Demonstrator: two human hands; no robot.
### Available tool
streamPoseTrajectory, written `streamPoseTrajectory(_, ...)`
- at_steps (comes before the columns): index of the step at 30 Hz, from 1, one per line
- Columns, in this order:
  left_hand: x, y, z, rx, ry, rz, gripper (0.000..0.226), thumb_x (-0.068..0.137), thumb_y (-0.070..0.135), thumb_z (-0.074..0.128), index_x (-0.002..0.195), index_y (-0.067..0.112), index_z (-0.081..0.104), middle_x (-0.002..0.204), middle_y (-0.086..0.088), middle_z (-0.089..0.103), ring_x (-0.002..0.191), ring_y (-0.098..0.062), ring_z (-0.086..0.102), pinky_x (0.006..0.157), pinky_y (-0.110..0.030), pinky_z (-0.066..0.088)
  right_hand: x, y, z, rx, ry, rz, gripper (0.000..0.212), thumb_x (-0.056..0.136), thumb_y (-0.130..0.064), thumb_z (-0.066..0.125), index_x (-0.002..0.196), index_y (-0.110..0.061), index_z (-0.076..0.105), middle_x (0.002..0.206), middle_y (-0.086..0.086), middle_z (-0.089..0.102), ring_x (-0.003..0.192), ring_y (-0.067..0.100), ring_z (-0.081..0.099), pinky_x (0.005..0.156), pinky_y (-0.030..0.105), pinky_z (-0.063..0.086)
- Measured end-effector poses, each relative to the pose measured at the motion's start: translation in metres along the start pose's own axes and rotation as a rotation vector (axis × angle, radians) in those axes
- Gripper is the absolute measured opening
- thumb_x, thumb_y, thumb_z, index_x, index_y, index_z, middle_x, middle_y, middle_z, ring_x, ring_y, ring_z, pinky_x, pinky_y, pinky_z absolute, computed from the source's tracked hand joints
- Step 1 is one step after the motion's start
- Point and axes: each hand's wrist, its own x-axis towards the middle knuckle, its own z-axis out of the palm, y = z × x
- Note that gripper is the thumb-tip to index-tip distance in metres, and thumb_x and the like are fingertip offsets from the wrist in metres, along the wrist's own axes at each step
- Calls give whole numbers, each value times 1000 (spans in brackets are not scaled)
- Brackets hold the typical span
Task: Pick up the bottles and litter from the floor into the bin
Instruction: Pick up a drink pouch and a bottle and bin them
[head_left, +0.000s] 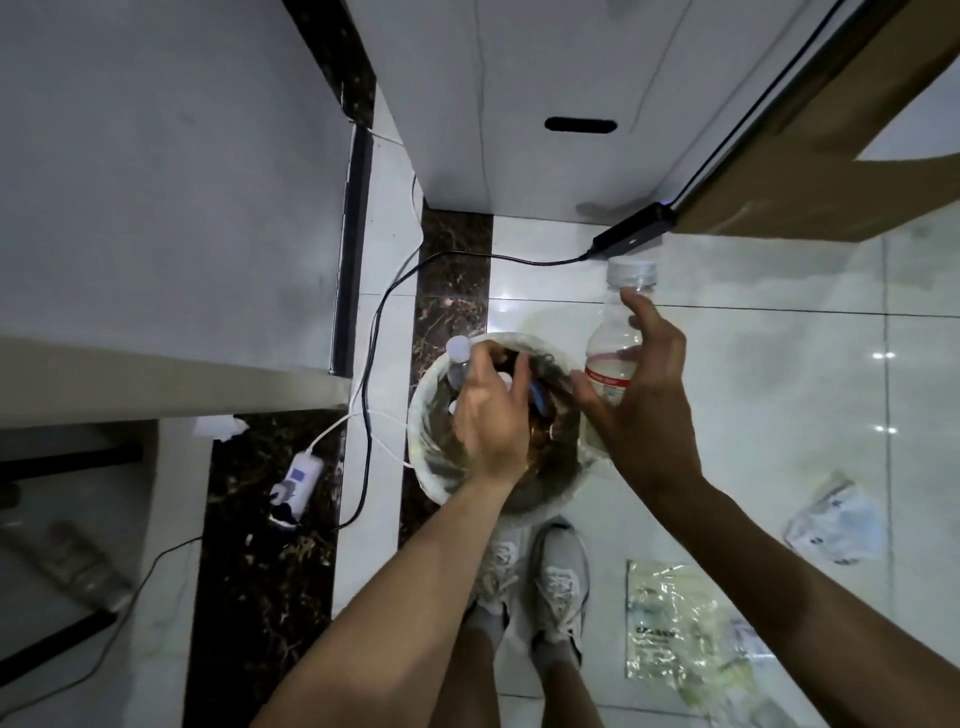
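A round bin (427, 452) lined with a pale bag stands on the floor just ahead of my feet. My left hand (491, 415) is over its opening and grips a small clear bottle (457, 358) with a white cap, neck pointing away from me. My right hand (644, 395) grips a larger clear bottle (615, 343) with a red-and-white label, held at the bin's right rim with its cap pointing away. More bottles and dark litter lie inside the bin, partly hidden by my left hand.
A crumpled clear plastic wrapper (675, 629) and a pale packet (836, 525) lie on the tiles at the right. A black cable and power adapter (631, 236) run behind the bin. A white plug strip (298, 480) lies left. My shoes (561, 577) stand behind the bin.
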Motion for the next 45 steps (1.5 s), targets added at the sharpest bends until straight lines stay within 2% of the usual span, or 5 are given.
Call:
streamPoseTrajectory(9,48,28,-99,-51,-43,-39,20,98,36,46,116,33,56,87,10,67,76,-11,62,66,-25,46,-17,-32,-3,42,-166,-13,69,84,-11,73,141,-24,37,136,9,40,111,0,40,93,2,36)
streamPoseTrajectory(16,63,41,-118,-3,75,29,20,100,23,45,114,27,58,85,17,58,68,-8,55,65,-23,43,-25,-40,6,102,-176,46,54,95,-17,59,132,-48,34,140,2,27,115,11,44,97,18,43)
streamPoseTrajectory(21,58,42,-114,96,24,142,23,100,20,44,120,22,57,108,8,70,90,-15,65,69,-23,39,-36,-31,20,121,-181,100,46,101,-27,49,140,-42,31,137,-7,25,100,-12,46,93,23,43)
streamPoseTrajectory(29,49,36,-115,207,-141,160,37,97,15,43,131,28,51,122,7,66,99,-20,66,76,-27,41,-40,-6,21,-267,-1160,545,35,102,-30,43,126,-10,60,96,7,64,79,19,60,68,23,50)
streamPoseTrajectory(45,73,117,-185,421,-543,31,27,96,36,47,117,29,62,115,-3,68,104,-26,62,80,-29,45,48,-106,-37,-194,-598,412,31,90,-38,55,114,-22,64,115,6,67,101,25,61,79,30,45)
